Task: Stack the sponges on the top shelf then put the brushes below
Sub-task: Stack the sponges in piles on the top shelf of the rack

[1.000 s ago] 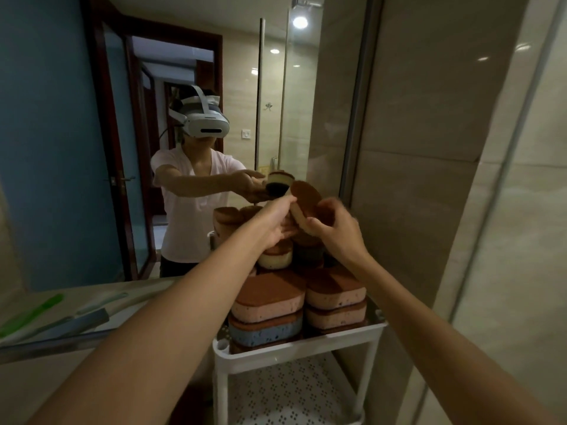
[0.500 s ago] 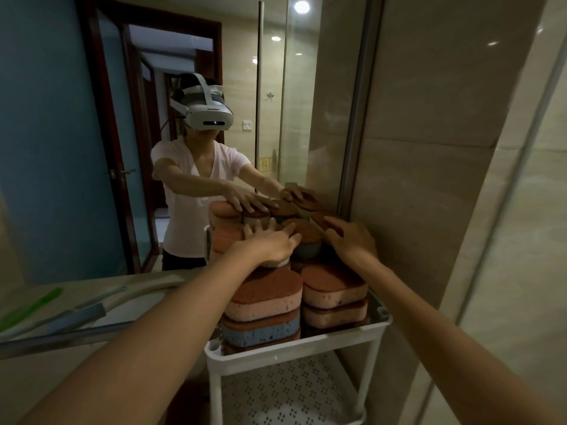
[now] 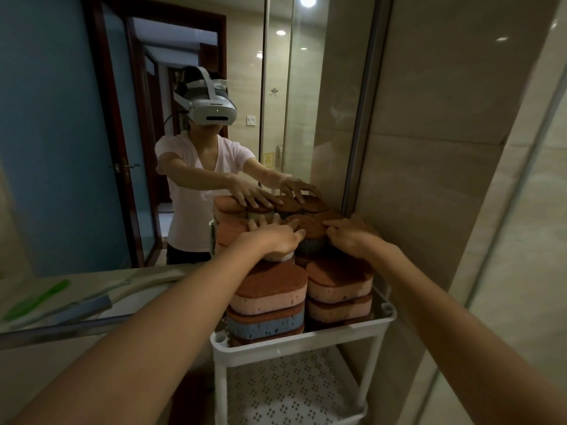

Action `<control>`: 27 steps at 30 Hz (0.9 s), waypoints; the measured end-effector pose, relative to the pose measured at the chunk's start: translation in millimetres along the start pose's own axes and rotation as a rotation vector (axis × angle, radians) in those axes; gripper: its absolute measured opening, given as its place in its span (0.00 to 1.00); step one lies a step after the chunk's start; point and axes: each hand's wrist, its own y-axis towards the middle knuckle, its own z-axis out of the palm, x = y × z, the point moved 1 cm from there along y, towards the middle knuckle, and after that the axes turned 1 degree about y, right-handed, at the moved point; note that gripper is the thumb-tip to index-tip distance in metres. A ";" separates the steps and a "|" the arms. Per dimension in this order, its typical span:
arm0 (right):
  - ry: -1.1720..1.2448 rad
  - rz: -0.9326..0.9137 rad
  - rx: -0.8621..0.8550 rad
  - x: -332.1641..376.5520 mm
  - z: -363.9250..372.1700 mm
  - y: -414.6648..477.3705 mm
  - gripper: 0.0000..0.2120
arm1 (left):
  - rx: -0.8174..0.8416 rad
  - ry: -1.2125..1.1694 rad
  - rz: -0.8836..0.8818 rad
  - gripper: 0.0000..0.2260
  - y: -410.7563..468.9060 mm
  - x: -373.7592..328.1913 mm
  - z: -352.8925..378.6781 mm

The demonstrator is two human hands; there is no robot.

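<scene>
Several brown-topped sponges are stacked on the top shelf (image 3: 306, 342) of a white cart. At the front left a pink sponge (image 3: 270, 289) lies over a blue one (image 3: 265, 325); two pink sponges (image 3: 339, 286) are piled at the front right. Smaller sponges (image 3: 310, 228) sit on the rear stack. My left hand (image 3: 273, 237) rests flat with spread fingers on a rear sponge. My right hand (image 3: 352, 234) presses on the rear right sponges beside the wall.
A mirror behind the cart reflects a person in a headset (image 3: 211, 108) with both arms out. A counter (image 3: 46, 357) at the left bears a green-handled brush (image 3: 40, 297) and a grey-handled one (image 3: 82, 308). The perforated lower shelf (image 3: 291, 391) holds nothing. A tiled wall (image 3: 429, 179) stands close on the right.
One second ago both hands held a sponge up above the stack. They came down and now lie on top of the rear sponges.
</scene>
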 end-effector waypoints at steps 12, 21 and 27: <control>0.400 -0.268 -0.467 34.4 -11.2 -71.2 0.11 | -0.250 -0.082 0.072 0.22 -11.0 0.4 -11.6; 0.574 -0.636 -0.618 123.8 67.1 -170.8 0.14 | -0.780 -0.626 -0.066 0.13 -137.2 89.2 9.4; 0.632 -0.742 -0.307 174.9 199.1 -232.9 0.15 | -0.682 -0.769 -0.451 0.10 -212.1 168.8 145.9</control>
